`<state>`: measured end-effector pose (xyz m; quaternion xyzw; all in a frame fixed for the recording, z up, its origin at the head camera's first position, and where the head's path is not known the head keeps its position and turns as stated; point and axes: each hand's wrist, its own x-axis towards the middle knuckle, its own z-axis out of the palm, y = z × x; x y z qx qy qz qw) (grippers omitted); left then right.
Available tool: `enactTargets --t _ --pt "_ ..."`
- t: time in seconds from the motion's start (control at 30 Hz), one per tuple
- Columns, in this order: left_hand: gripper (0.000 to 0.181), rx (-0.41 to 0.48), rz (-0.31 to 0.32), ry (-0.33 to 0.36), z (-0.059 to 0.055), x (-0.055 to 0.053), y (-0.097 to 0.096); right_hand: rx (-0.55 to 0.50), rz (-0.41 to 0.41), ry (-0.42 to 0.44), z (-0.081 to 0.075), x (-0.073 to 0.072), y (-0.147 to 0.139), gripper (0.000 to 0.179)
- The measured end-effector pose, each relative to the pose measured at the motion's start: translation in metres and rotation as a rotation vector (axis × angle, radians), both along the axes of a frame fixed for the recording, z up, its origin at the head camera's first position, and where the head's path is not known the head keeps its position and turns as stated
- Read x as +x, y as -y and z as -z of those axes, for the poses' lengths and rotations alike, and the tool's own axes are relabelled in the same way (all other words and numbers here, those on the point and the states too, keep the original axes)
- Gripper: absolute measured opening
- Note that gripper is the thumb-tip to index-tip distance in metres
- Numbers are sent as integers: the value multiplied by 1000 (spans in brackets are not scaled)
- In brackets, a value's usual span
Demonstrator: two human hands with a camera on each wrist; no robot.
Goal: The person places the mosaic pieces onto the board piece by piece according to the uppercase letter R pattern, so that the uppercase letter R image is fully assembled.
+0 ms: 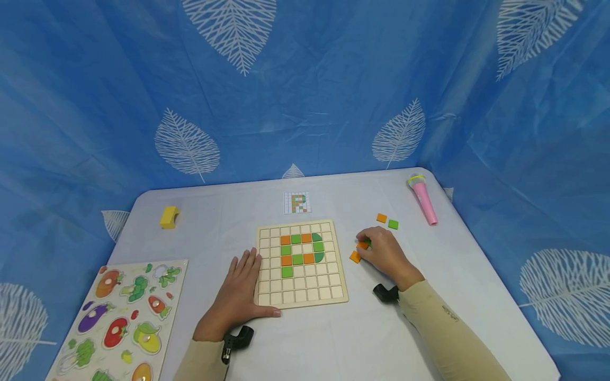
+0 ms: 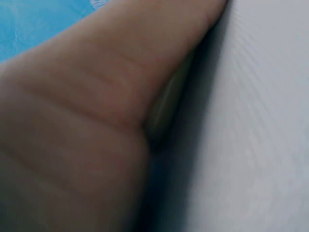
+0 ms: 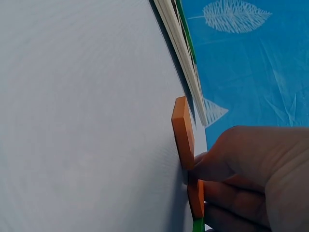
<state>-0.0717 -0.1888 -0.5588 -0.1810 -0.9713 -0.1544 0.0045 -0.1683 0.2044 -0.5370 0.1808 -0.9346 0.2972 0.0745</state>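
Observation:
A wooden grid board (image 1: 329, 294) lies mid-table, bearing green and orange tiles, mostly square with two rounded ones. My left hand (image 1: 240, 296) rests at its left side, fingers spread and thumb along the front edge; the left wrist view shows only blurred skin of this hand (image 2: 101, 111). To the board's right, my right hand (image 1: 385, 253) bends its thumb and fingers around an orange tile (image 1: 363, 245), with a green tile partly hidden beneath the fingers. Another orange tile (image 1: 355, 256) lies just beside the thumb, also seen in the right wrist view as an orange tile (image 3: 182, 133).
Behind the board is a small pattern card (image 1: 297, 202). Loose orange (image 1: 382, 217) and green (image 1: 393, 224) tiles lie beyond my right hand. A pink toy microphone (image 1: 424, 200) is at the far right, a yellow block (image 1: 169, 217) at left, and a vegetable puzzle (image 1: 126, 301) at front left.

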Motion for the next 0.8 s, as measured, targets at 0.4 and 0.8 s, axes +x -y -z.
enactTargets --t 0.4,0.8 --pt "152 -5 1 -3 -3 1 0 -31 -18 -36 -3 0 9 22" --pt "153 -11 1 7 -5 0 0 -56 -106 -7 -12 7 51 25"
